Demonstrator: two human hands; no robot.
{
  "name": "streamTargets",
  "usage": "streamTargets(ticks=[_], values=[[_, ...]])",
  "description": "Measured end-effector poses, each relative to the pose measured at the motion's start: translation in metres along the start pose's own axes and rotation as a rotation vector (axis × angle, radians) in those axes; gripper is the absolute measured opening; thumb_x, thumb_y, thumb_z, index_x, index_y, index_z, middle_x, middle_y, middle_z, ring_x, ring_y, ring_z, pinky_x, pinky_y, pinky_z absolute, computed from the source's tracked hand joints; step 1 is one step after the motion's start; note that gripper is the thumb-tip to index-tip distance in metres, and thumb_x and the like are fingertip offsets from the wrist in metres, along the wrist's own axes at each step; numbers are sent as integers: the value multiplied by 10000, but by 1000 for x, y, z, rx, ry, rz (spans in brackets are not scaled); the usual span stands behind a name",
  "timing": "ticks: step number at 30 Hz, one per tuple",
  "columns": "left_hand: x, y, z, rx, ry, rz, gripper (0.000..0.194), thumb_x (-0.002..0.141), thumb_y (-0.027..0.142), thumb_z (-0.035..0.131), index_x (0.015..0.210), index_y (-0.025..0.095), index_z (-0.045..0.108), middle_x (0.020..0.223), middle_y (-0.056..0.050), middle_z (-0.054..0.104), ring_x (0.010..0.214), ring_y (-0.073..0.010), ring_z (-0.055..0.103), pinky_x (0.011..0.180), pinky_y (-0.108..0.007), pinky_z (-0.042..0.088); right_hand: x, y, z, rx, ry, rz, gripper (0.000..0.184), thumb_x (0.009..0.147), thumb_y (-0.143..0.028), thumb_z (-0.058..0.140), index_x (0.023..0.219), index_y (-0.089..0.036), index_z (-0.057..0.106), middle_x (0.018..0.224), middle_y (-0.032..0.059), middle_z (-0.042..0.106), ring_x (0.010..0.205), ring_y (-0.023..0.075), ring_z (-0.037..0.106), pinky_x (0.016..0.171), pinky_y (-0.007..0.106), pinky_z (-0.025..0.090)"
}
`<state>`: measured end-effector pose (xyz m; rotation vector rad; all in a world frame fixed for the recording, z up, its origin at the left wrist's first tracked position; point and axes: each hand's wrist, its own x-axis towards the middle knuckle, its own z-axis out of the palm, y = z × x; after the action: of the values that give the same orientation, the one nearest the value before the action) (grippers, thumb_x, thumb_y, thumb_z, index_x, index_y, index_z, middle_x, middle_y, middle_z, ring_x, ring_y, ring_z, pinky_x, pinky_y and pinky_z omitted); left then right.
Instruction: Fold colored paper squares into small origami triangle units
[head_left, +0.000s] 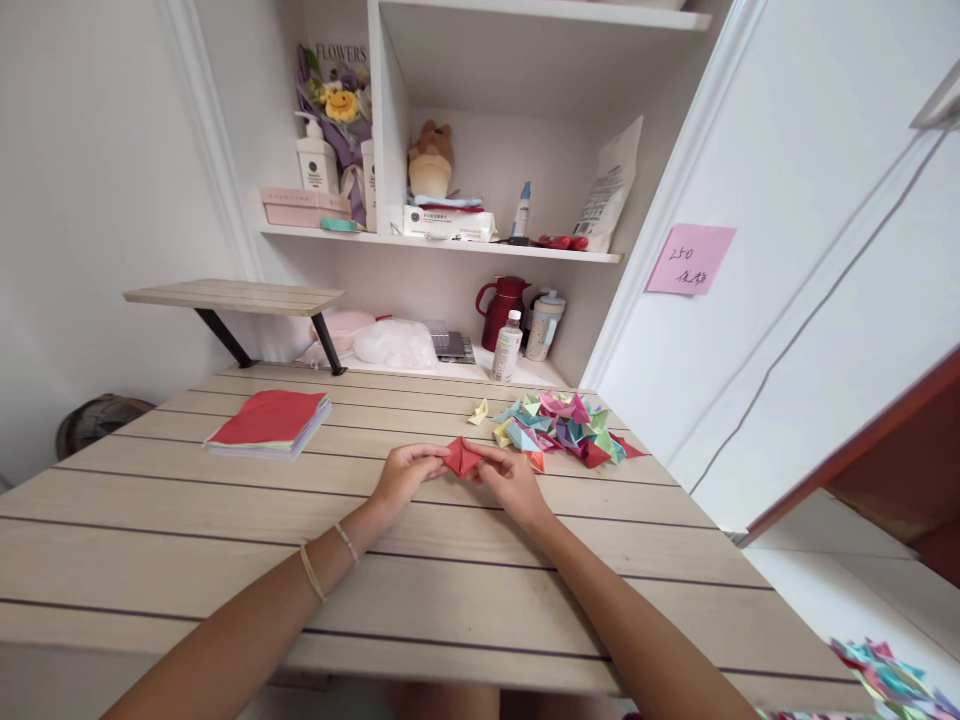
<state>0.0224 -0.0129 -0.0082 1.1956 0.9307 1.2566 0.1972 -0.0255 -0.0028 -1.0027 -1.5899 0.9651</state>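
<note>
A small red folded paper piece [460,457] is held between both hands just above the middle of the wooden table [420,600]. My left hand [405,475] pinches its left corner between thumb and fingers. On the opposite side, the thumb and fingers of my right hand [516,482] grip the right corner. The paper has a diamond-like outline with a crease down its centre. Close beyond my right hand lies a heap of colourful folded paper pieces [562,425], and one pale yellow folded piece [479,411] sits apart from it.
At the table's left lies a stack of square paper [274,420], red on top. Behind it stands a small raised shelf [232,294] on black legs. A bottle [507,348] and a red jug [504,312] stand at the back. More folded papers [889,675] lie low at right.
</note>
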Motion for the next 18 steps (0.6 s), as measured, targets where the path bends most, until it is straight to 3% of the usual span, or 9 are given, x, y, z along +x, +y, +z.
streamTargets(ticks=[4,13,18], values=[[0,1,-1,-5,-38,-8,280,599,293,701,793,98,647,817,-93,689,774,-204,640,765,-356,504,-1,0,1,43,-27,-32,282,731,-305,538,960,-189,654,930,64,668,806,196,611,726,347,498],[1,2,-4,73,-196,0,430,557,248,736,943,99,621,912,-115,680,842,-224,635,830,-372,466,1,0,-2,80,-122,28,346,710,-377,586,979,-162,617,767,49,665,694,166,608,642,300,499],[1,1,-4,60,-232,5,501,501,223,768,958,94,605,884,-118,683,826,-229,639,810,-394,480,4,4,-1,179,-55,42,285,697,-377,600,893,-173,567,688,11,625,579,132,599,581,273,500]])
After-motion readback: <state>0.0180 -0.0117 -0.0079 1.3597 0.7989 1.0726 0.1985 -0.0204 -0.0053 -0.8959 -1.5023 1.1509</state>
